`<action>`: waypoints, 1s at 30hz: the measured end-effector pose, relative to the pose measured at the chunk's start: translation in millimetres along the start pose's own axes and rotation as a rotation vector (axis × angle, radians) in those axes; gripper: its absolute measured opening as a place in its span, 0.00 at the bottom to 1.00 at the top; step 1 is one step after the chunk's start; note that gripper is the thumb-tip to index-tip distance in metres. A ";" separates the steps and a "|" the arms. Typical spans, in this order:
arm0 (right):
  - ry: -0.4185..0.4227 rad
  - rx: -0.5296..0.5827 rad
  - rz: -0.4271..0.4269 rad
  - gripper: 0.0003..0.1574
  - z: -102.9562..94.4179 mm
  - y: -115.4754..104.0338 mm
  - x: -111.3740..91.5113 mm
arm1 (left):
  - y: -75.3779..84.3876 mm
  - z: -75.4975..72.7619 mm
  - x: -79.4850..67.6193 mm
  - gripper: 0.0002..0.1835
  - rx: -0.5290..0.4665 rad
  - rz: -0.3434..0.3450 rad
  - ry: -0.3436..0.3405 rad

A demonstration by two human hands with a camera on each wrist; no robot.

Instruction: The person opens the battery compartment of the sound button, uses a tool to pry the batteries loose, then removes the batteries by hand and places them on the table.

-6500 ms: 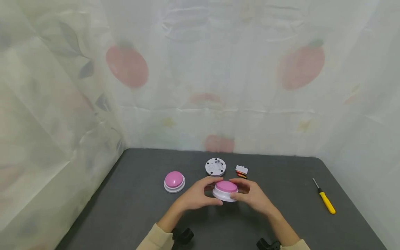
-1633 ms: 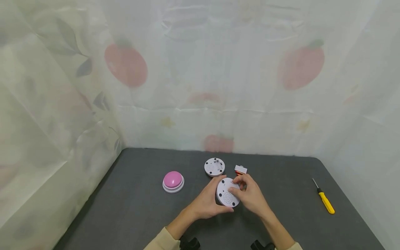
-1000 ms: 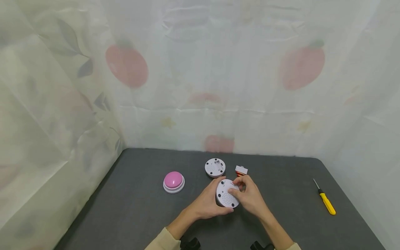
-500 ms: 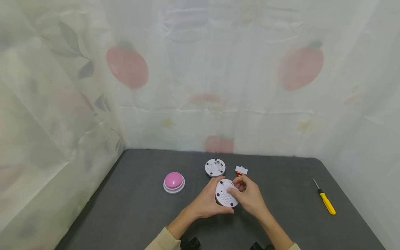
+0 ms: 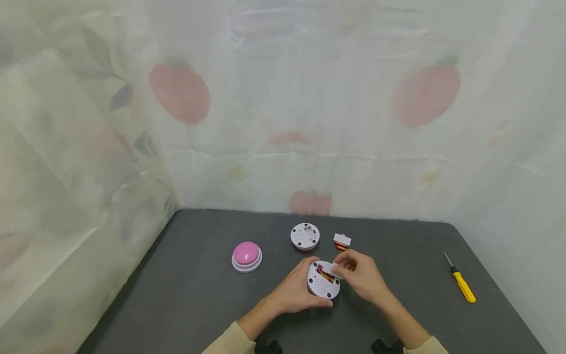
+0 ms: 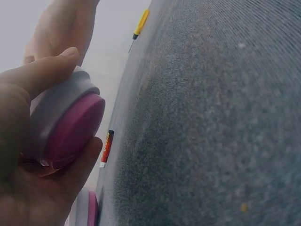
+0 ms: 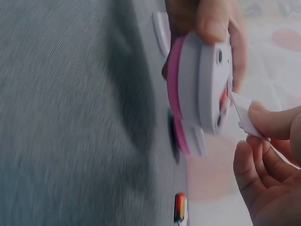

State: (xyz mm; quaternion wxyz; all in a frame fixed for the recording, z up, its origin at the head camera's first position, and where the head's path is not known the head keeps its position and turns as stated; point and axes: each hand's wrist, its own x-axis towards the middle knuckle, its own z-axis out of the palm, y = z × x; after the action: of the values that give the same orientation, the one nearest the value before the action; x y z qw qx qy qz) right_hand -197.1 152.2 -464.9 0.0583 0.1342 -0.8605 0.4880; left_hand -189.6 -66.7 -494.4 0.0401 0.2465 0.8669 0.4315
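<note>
My left hand (image 5: 294,291) grips a round push-button buzzer (image 5: 319,288) by its rim, its white underside turned up and its pink dome (image 6: 79,127) facing down. In that underside the battery compartment is uncovered, with red and gold batteries (image 5: 326,275) in it. Between thumb and fingers my right hand (image 5: 363,278) pinches the white battery cover (image 7: 245,113), whose edge is right at the compartment. Behind them a second buzzer (image 5: 305,237) lies upside down, its compartment uncovered. At the left a third buzzer (image 5: 246,255) stands with its pink dome up.
Loose batteries (image 5: 341,245) lie beside another white battery cover (image 5: 342,239) behind my right hand. A yellow-handled screwdriver (image 5: 462,285) lies at the right of the dark table (image 5: 199,305). Printed curtains (image 5: 283,172) hang around the back and sides.
The held buzzer was turned from dome up to underside up. In the last half second my right hand has drawn the battery cover off to the right, baring the batteries.
</note>
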 end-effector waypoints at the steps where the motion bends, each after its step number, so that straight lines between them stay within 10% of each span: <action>1: -0.004 -0.015 0.000 0.10 -1.8 2.3 0.4 | 0.0 -0.1 0.1 0.58 0.005 -0.006 -0.006; 30: 0.057 -0.191 -0.036 0.08 -63.5 52.7 10.3 | -10.9 -1.0 -2.6 0.56 0.104 -0.047 -0.148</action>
State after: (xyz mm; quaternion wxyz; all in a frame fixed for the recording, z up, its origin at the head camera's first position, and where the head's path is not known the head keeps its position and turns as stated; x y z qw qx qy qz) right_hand -224.0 230.4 -473.1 0.1040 0.1296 -0.8986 0.4061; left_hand -191.9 -74.1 -502.5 0.1011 0.2590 0.8883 0.3655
